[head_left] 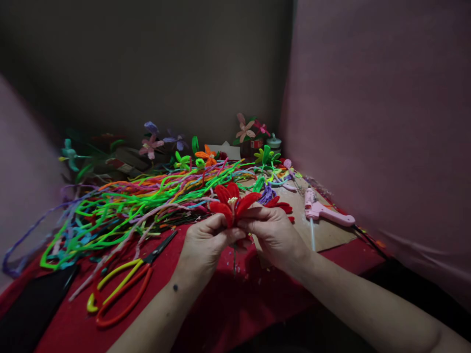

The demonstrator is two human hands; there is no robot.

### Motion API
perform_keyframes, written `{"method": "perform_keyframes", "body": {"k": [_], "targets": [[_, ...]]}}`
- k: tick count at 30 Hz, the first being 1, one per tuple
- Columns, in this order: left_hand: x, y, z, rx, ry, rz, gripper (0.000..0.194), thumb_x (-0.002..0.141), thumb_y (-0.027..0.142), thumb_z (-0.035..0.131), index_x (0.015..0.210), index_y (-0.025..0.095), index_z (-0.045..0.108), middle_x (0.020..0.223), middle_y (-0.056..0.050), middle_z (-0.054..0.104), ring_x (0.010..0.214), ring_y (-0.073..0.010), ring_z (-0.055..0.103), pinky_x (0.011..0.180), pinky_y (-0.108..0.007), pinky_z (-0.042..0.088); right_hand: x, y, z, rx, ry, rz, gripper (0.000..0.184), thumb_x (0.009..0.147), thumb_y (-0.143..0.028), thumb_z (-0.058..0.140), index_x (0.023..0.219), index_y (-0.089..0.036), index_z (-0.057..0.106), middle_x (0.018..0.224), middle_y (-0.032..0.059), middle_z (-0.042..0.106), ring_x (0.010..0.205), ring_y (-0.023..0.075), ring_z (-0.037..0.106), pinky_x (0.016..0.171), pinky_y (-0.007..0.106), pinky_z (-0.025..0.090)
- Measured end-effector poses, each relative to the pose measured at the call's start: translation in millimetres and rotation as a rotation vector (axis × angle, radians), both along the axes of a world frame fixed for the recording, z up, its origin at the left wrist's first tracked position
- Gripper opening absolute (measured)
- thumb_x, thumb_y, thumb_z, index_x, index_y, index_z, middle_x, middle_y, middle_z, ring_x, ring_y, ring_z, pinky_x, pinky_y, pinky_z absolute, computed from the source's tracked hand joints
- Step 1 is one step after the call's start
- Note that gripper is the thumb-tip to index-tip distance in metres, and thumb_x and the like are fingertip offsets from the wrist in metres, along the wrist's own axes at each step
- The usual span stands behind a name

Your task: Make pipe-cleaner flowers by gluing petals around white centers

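Head view: L hand (pixel 202 240) & R hand (pixel 277 235) both have fingers closed on base of red flower (pixel 222 193), petals up, cream stamens (pixel 232 200) in ctr. Flower's held above the tabletop (pixel 66 323), approx. mid-width; thin stem (pixel 234 262) shows below. More red petals (pixel 282 204) just behind R hand. Pink glue gun (pixel 327 213) on cardboard (pixel 333 240) nr R edge, clear stick pointing twd front edge. Scissors (pixel 148 260) w/ yellow & red handles L of L hand; flat black obj. (pixel 39 304) at front L corner. Multicol. pipe cleaners (pixel 147 201) heaped back L, sm. flowers along back edge, incl. orange flower (pixel 207 155).
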State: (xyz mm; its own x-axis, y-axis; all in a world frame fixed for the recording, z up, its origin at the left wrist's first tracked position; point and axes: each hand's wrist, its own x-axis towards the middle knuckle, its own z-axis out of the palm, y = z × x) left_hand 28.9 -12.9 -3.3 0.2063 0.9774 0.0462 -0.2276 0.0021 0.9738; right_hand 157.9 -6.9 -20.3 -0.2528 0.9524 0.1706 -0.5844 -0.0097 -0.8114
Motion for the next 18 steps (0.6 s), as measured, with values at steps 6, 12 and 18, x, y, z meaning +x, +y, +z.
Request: {"method": "perform_keyframes", "body": {"k": [6, 12, 18], "targets": [[-0.9, 0.6, -0.8, -0.019, -0.05, -0.047, 0.006, 0.058, 0.012, 0.075, 0.061, 0.016, 0.071, 0.051, 0.001, 0.065, 0.043, -0.0124, 0.059, 0.049, -0.023, 0.052, 5.8, 3.0, 1.0, 0.073, -0.047, 0.005, 0.002, 0.066, -0.016, 0.072, 0.066, -0.016, 0.07, 0.059, -0.0022, 0.058, 0.043, 0.0087, 0.05, 0.04, 0.023, 0.044], [-3.8, 2.3, -4.1, 0.015, -0.02, -0.093, 0.005, 0.059, 0.011, 0.074, 0.062, 0.015, 0.073, 0.052, -0.002, 0.066, 0.049, -0.0147, 0.061, 0.05, -0.025, 0.051, 10.5, 8.0, 2.3, 0.052, -0.045, 0.111, 0.004, 0.06, -0.015, 0.075, 0.061, -0.014, 0.07, 0.056, -0.0012, 0.061, 0.042, 0.008, 0.051, 0.039, 0.021, 0.044], [-6.3, 2.9, -1.0, -0.074, -0.058, -0.247, 0.008, 0.06, 0.015, 0.073, 0.068, 0.012, 0.071, 0.056, -0.005, 0.067, 0.048, -0.0168, 0.061, 0.046, -0.027, 0.051, 10.9, 7.1, 7.8, -0.099, -0.025, 0.287, 0.007, 0.058, -0.015, 0.071, 0.06, -0.011, 0.066, 0.047, -0.0008, 0.059, 0.036, 0.0105, 0.052, 0.036, 0.023, 0.044]]}}
